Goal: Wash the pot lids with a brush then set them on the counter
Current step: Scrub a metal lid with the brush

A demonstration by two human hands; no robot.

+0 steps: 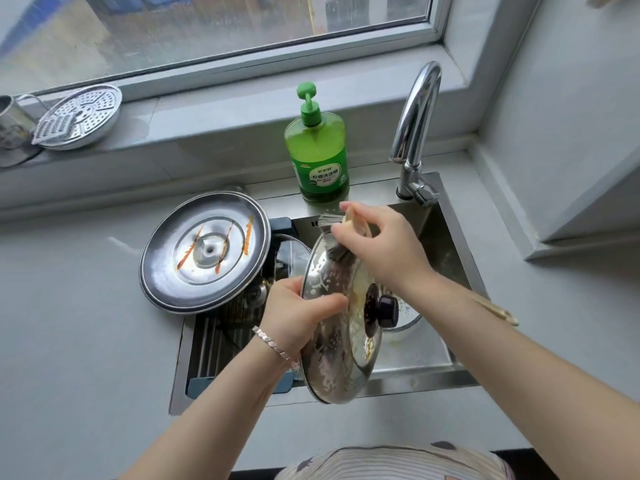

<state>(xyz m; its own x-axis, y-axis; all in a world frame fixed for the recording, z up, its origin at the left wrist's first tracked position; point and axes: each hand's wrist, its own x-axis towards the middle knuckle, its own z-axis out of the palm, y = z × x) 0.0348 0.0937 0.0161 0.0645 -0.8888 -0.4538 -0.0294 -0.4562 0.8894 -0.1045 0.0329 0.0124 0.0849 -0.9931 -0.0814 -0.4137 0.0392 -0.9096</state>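
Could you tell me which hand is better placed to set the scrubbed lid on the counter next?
Left, probably. The left hand already grips the lid by its rim, next to the counter, while the right hand is busy holding the brush.

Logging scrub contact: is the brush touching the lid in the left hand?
Touching: head view shows the brush pressing its bristles on the lid near its top.

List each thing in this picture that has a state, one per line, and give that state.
Steel lid: tilted over the sink, spotted, rim gripped by the left hand.
Brush: held by the right hand, bristles on that lid.
Large lid: underside up across the sink's left edge, streaked orange.
Soap bottle: upright.
Faucet: no water running.
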